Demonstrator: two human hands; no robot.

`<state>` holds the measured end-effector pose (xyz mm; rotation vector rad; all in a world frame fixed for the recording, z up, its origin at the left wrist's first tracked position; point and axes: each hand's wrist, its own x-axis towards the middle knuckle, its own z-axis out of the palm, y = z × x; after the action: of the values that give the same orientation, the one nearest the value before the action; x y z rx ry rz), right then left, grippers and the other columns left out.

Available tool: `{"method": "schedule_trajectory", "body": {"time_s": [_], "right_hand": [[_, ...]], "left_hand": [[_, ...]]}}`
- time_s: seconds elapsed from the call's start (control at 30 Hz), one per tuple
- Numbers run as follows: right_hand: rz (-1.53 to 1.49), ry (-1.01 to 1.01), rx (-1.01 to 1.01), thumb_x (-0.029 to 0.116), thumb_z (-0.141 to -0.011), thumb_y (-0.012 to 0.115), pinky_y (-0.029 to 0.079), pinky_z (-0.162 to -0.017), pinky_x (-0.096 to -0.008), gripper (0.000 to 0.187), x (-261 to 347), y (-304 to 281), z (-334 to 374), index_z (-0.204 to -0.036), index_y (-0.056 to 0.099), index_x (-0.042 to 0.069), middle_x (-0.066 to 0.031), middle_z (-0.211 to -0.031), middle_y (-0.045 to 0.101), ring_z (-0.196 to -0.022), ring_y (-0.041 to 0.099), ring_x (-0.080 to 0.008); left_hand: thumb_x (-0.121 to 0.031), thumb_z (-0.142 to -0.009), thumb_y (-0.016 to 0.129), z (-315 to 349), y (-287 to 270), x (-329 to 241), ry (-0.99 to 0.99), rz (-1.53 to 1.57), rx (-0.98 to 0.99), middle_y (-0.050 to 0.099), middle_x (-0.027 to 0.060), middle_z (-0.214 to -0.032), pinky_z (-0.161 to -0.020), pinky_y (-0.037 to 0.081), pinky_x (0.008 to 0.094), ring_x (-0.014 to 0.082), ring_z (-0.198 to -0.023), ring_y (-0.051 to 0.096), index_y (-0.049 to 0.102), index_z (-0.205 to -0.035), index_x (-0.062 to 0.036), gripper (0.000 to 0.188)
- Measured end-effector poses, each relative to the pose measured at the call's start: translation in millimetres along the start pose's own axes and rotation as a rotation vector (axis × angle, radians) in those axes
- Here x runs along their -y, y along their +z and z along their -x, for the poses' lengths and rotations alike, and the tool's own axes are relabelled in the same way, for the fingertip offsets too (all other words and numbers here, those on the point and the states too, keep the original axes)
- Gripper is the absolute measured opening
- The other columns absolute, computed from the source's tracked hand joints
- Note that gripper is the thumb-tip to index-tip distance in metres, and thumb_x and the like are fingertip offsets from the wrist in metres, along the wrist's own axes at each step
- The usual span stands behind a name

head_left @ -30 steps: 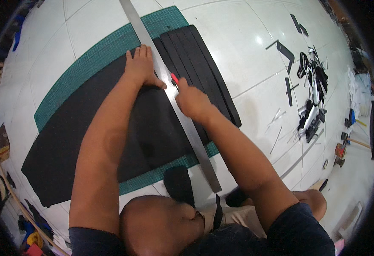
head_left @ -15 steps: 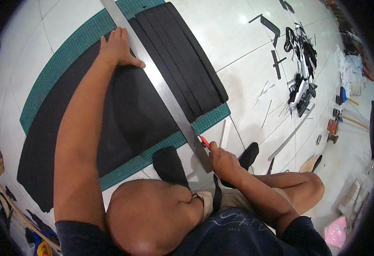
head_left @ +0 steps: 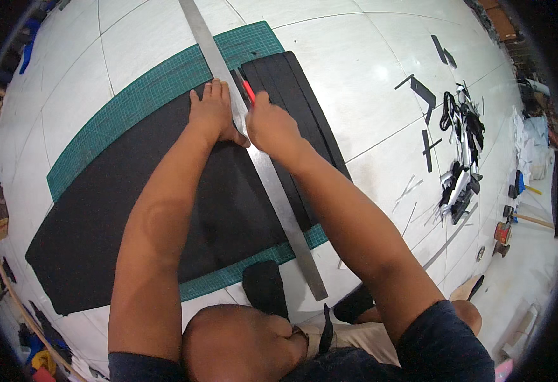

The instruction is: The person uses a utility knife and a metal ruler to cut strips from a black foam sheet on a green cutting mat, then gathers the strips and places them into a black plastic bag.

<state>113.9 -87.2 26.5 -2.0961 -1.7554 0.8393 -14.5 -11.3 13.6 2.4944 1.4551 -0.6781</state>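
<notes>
My head view shows grid lines printed on a green mat (head_left: 126,134); I cannot read finer markings. The mat lies on a glossy white tiled floor (head_left: 381,95), with black and silver scraps (head_left: 463,146) at right. A black sheet (head_left: 222,184) lies partly on the mat, under a metal straightedge (head_left: 279,197). Left hand (head_left: 212,121): spread, touching the straightedge. Right hand (head_left: 272,127): closed around a red cutter (head_left: 248,91).

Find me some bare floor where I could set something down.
The tiled floor is bare between the black strips and the scrap pile, and beyond the green mat's far edge, either side of the metal ruler. The mat is crowded: black sheet, ruler, left hand, and right hand with a red cutter.
</notes>
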Motion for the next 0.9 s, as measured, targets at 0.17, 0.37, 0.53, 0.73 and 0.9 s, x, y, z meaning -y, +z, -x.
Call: {"method": "schedule_trajectory", "body": {"time_s": [0.17,0.37,0.53,0.73,0.9], "right_hand": [[-0.021,0.094,0.040,0.023,-0.094,0.051,0.052,-0.088,-0.0538,0.035,4,9,-41,-0.113,0.044,-0.005,-0.0326,-0.104,0.067,-0.099,0.067,-0.0474],[0.011,0.031,0.048,0.022,-0.094,0.051,0.052,-0.089,-0.0532,0.032,6,16,-46,-0.112,0.046,-0.003,-0.0321,-0.105,0.067,-0.102,0.067,-0.0462],[0.011,0.094,0.085,0.025,-0.096,0.052,0.053,-0.091,-0.0510,0.035,10,3,-57,-0.117,0.049,-0.003,-0.0288,-0.108,0.069,-0.103,0.068,-0.0431],[0.078,0.140,0.282,0.020,-0.095,0.050,0.052,-0.091,-0.0530,0.034,-13,-6,27,-0.122,0.047,0.000,-0.0294,-0.108,0.068,-0.104,0.067,-0.0452],[0.098,0.246,0.453,0.016,-0.095,0.053,0.053,-0.077,-0.0545,0.027,-54,-4,179,-0.113,0.040,0.001,-0.0301,-0.093,0.068,-0.088,0.067,-0.0479]], "left_hand": [[-0.072,-0.047,0.087,-1,-6,-6,0.017,-0.005,0.024,0.017,0.0240,-0.163,-0.117,0.025,0.0597,0.0367,-0.151,0.020,0.015,-0.155,0.0061,0.151],[-0.068,-0.040,0.091,-3,3,0,0.009,0.046,-0.011,0.020,0.0225,-0.162,-0.118,0.024,0.0615,0.0369,-0.151,0.021,0.017,-0.155,0.0036,0.153],[-0.072,-0.045,0.087,-3,-1,-7,0.036,0.009,-0.009,0.021,0.0233,-0.161,-0.117,0.025,0.0604,0.0374,-0.150,0.022,0.017,-0.155,0.0050,0.152],[-0.071,-0.045,0.087,-3,-1,-3,0.024,0.018,0.001,0.017,0.0231,-0.163,-0.118,0.023,0.0617,0.0371,-0.151,0.020,0.016,-0.156,0.0045,0.152],[-0.073,-0.043,0.086,-2,7,3,-0.005,-0.031,-0.028,0.019,0.0220,-0.163,-0.118,0.021,0.0632,0.0360,-0.152,0.020,0.017,-0.156,0.0033,0.153]]}}
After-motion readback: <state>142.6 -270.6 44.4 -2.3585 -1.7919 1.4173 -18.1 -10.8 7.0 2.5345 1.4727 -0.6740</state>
